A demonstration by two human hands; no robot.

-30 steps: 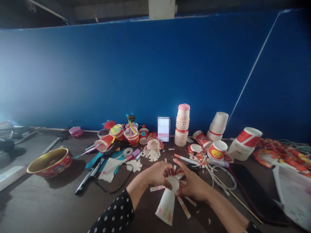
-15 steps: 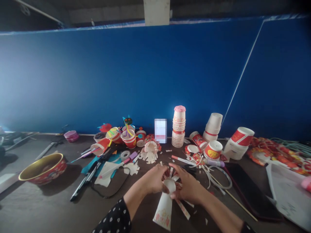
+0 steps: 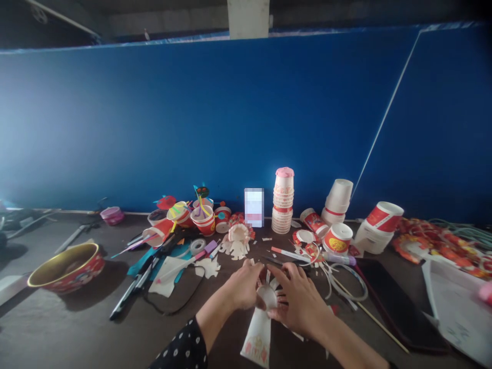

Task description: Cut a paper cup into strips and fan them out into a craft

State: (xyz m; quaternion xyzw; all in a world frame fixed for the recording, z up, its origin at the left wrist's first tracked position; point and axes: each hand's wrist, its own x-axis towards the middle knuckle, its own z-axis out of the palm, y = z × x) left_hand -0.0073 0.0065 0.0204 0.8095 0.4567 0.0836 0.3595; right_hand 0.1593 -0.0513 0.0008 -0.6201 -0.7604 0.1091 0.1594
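A white paper cup (image 3: 255, 338) with a red print lies on its side on the dark table, its round base (image 3: 267, 297) facing up toward me. Narrow cut strips (image 3: 273, 283) fan out around that base. My left hand (image 3: 244, 285) presses on the cup's base edge from the left. My right hand (image 3: 302, 297) lies over the strips from the right, its fingers spread against the base. Part of the strips is hidden under both hands. A black sleeve with white dots (image 3: 179, 346) covers my left forearm.
Beyond my hands lie a marker pen (image 3: 290, 254), loose paper scraps, a cut paper-cup figure (image 3: 238, 241), and a tall cup stack (image 3: 282, 201). A gold-lined red bowl (image 3: 66, 268) stands at left. A black tablet (image 3: 395, 302) and paper sheet (image 3: 455, 318) lie at right.
My right hand has shifted lower and its fingers have spread over the strips. The cup sits slightly lower. The view tilted between the oldest frame and the later two.
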